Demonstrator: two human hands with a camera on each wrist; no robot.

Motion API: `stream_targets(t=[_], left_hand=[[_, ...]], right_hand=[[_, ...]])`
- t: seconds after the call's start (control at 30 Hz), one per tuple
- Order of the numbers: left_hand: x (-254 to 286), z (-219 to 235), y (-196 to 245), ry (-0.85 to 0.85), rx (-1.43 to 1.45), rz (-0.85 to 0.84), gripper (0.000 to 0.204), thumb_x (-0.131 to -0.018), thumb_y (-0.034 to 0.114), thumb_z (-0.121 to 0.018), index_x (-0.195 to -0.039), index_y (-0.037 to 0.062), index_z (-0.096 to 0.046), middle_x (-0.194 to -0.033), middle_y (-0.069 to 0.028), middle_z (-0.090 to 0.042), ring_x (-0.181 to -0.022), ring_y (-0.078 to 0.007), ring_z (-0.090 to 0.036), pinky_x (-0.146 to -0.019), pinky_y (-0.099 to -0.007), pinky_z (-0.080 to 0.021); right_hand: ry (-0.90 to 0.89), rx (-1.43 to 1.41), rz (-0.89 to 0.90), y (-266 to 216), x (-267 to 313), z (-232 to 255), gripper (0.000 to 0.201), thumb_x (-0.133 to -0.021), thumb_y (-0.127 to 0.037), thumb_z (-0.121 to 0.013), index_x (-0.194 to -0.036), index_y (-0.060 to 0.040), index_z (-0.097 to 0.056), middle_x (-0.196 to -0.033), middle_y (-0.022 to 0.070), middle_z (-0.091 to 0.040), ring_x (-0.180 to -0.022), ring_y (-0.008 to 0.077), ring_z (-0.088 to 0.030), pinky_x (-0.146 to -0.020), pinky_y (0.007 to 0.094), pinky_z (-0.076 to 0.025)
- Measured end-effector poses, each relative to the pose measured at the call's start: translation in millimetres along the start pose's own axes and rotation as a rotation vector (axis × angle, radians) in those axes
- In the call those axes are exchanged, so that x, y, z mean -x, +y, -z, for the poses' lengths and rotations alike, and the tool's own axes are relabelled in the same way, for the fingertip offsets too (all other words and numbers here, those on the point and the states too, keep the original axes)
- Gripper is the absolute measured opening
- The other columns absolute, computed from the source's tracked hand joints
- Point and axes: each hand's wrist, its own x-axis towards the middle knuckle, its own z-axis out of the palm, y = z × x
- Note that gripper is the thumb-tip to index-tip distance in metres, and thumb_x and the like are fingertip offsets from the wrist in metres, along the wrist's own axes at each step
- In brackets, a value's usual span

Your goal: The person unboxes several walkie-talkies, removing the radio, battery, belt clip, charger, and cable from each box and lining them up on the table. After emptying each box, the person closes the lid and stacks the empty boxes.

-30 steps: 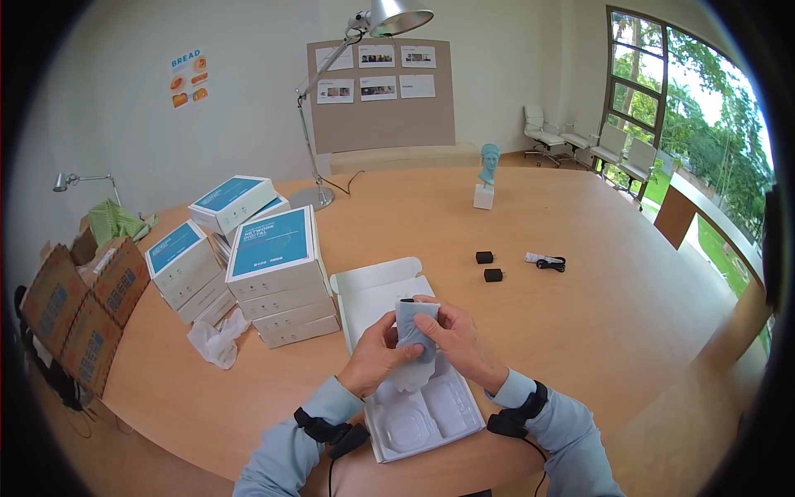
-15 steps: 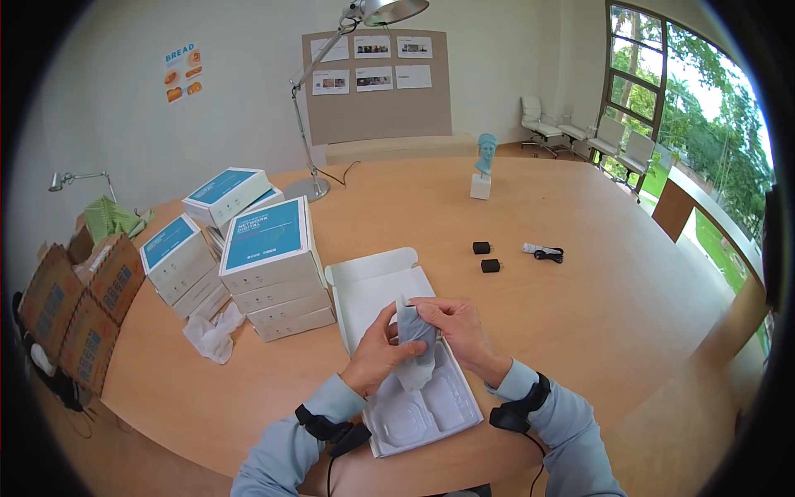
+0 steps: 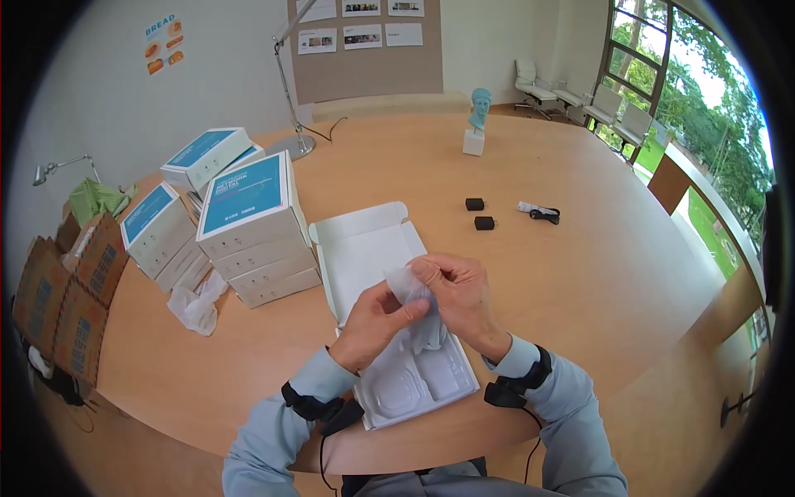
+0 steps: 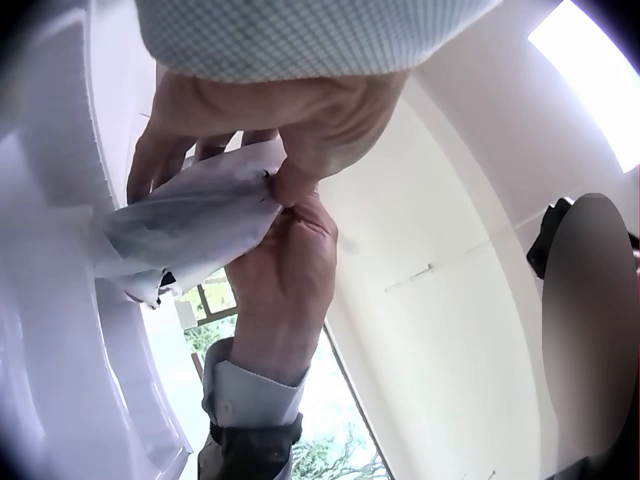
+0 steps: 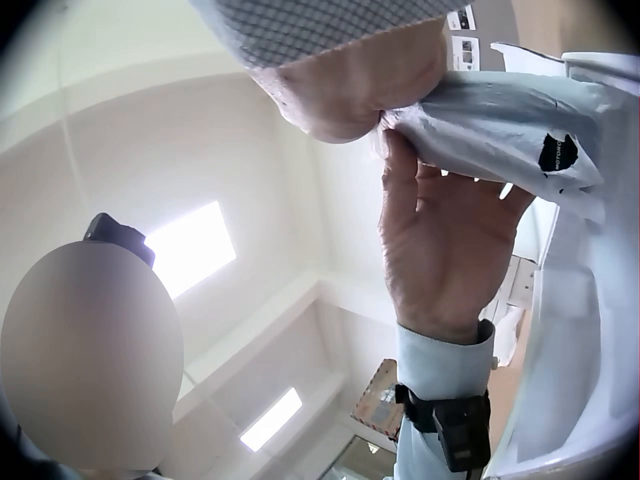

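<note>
Both hands hold a slim item in a thin whitish wrapper (image 3: 406, 286) above an open white box. My left hand (image 3: 371, 329) grips it from the left, thumb in front and fingers behind. At the wrapper's upper end, my right hand (image 3: 465, 300) pinches the film between thumb and fingers. In the right wrist view a black patch with small lettering (image 5: 558, 152) shows at a torn part of the film; most of the item stays covered. Under the hands lies the box's white moulded tray (image 3: 391, 396) with hollow compartments. Its lid (image 3: 364, 240) is folded back, away from me.
Stacked white boxes with blue tops (image 3: 248, 199) stand at left, crumpled white wrapping (image 3: 197, 306) before them. Two black adapters (image 3: 484, 223), a coiled black cable (image 3: 544, 215) and a small bust (image 3: 479, 112) are farther back. Brown cartons (image 3: 62, 298) stand beyond the table's left edge.
The head view has tilted downward. My right hand has shifted along the wrapper's top end, and the dark end seen there a second ago is now hidden behind film and fingers.
</note>
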Motion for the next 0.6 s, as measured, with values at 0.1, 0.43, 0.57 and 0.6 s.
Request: stream_targets(t=[0.1,0.43,0.57,0.6], left_hand=[[-2,6,-6,0.052,-0.126,-0.012,0.031,-0.098,0.021,-0.074,-0.119,-0.0017,-0.067,-0.114,-0.0064,-0.07,-0.104,-0.0144,-0.065,-0.092,-0.0319,-0.054],[2,-3,-8,-0.062,-0.49,0.235,0.027,-0.101,0.021,-0.068,-0.096,-0.0053,-0.067,-0.081,-0.0097,-0.07,-0.065,-0.0159,-0.07,-0.061,-0.03,-0.058],[4,-9,-13,-0.019,-0.61,0.174,0.029,-0.094,0.016,-0.069,-0.087,-0.0114,-0.064,-0.07,-0.0178,-0.07,-0.06,-0.0268,-0.071,-0.052,-0.0362,-0.055],[4,-9,-16,-0.019,-0.61,0.175,0.029,-0.094,0.016,-0.069,-0.087,-0.0114,-0.064,-0.07,-0.0178,-0.07,-0.06,-0.0268,-0.071,-0.052,-0.0362,-0.055]], right_hand=[[0.047,-0.024,0.082,-1,-5,2,0.023,-0.101,-0.017,-0.068,-0.099,0.0046,-0.076,-0.08,-0.0002,-0.068,-0.075,0.0054,-0.057,-0.064,0.0242,-0.047],[-0.082,0.178,-0.134,41,11,21,0.023,-0.1,-0.02,-0.068,-0.1,0.0018,-0.077,-0.076,-0.0023,-0.066,-0.071,0.0051,-0.053,-0.061,0.0257,-0.045],[-0.142,0.323,-0.162,43,14,30,0.024,-0.1,-0.02,-0.067,-0.1,0.0018,-0.077,-0.076,-0.0014,-0.066,-0.071,0.0057,-0.054,-0.061,0.0256,-0.045],[-0.142,0.322,-0.162,44,14,32,0.024,-0.1,-0.02,-0.067,-0.1,0.0018,-0.077,-0.076,-0.0014,-0.066,-0.071,0.0057,-0.054,-0.061,0.0256,-0.045]])
